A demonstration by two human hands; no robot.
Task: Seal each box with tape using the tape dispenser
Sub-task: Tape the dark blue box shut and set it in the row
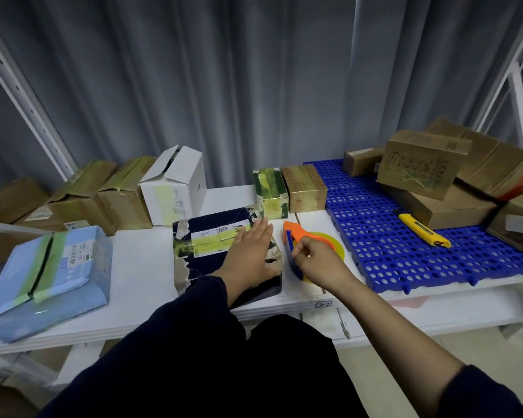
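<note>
One dark box (pixel 212 245), its top crossed by a strip of yellow-green tape, lies at the middle of the white table (pixel 139 267). The left hand (pixel 249 251) rests flat on the box's right part with its fingers straight and together. Just beside the box on the right, the right hand (pixel 320 260) curls round the one tape dispenser (pixel 293 233), orange and blue with a yellow roll, which sits on the table. Behind the dark box stand two small boxes side by side, one green-taped (pixel 269 191) and one brown (pixel 305 188). To the left are one white box (pixel 175 188) with an open flap and one light blue box (pixel 52 273). On the blue perforated mat (pixel 390 248) at the right lies one yellow knife (pixel 423 230), near a pile of brown boxes (pixel 420 164).
</note>
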